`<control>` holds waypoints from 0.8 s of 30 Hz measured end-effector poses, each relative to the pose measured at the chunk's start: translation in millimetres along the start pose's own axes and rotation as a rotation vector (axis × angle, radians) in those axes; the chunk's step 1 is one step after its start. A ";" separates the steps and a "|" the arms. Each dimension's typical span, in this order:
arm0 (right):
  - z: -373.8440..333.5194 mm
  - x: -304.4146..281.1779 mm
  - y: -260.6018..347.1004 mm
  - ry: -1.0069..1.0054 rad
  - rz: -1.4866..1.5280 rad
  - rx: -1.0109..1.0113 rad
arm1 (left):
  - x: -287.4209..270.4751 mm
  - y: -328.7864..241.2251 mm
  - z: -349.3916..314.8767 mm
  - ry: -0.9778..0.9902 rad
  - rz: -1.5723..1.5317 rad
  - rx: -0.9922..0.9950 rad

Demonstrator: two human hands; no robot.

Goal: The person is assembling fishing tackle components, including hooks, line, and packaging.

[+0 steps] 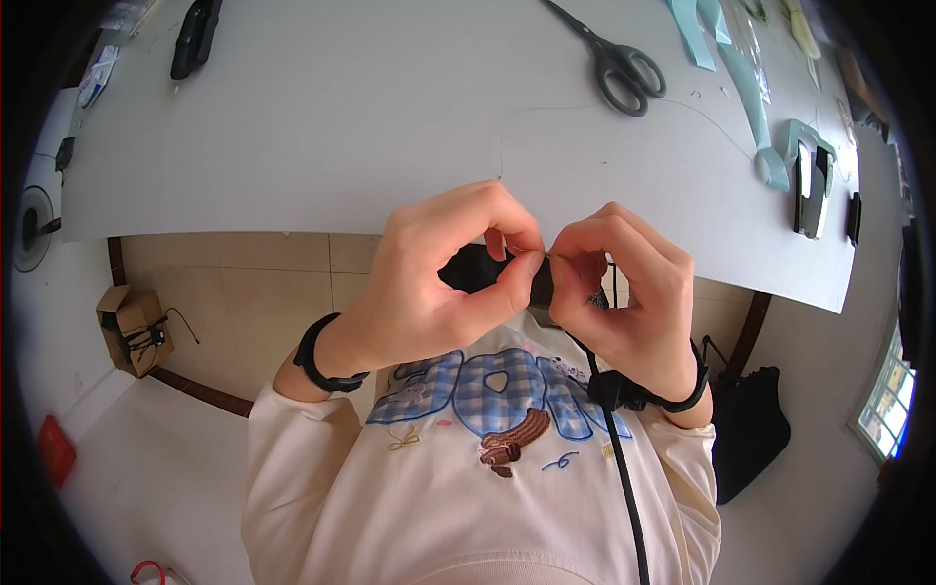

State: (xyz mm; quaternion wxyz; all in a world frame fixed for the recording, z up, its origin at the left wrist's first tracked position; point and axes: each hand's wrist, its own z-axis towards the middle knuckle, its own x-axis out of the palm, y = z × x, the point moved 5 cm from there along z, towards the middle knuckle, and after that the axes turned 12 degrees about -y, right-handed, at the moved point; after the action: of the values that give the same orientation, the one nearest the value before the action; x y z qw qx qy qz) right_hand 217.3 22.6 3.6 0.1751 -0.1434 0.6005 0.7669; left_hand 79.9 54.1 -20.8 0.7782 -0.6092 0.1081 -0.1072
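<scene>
My left hand (429, 268) and my right hand (634, 283) meet just in front of the table's near edge. On each, thumb and forefinger are pinched together, and the fingertips of both hands almost touch. Something tiny and yellowish shows between the two pinches, too small to name. A fine thread (502, 141) lies on the white table and runs down behind the knuckles of my left hand. Whether it reaches my fingertips is hidden. Dark-handled scissors (602, 47) lie beyond my right hand, beside the thread.
On the table's right lie a light blue ribbon (749, 93) and a light blue and silver stapler (811, 185). A black tool (197, 37) rests at the far left. On the floor stand a cardboard box (122, 304) and a black bag (756, 429). A black cable (624, 468) hangs down my front.
</scene>
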 end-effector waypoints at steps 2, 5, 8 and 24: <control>-0.2 0.6 -1.1 0.001 -0.011 0.008 | -0.6 -0.6 -0.8 -0.011 0.029 -0.007; -0.5 0.3 -2.0 0.004 -0.016 0.017 | -1.1 -3.4 0.1 -0.016 0.085 0.000; -0.6 0.3 -3.5 -0.004 -0.032 0.011 | -2.2 -7.1 1.0 -0.010 0.122 0.023; -0.4 -2.2 -11.1 0.030 0.188 0.062 | -3.7 -8.2 -1.6 0.069 0.062 -0.015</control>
State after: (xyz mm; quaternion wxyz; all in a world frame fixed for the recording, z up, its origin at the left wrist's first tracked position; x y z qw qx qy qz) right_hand 224.2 24.4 -5.3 0.0976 -0.0923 0.6373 0.7588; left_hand 75.6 51.8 -13.1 0.7724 -0.6073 0.1546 -0.1032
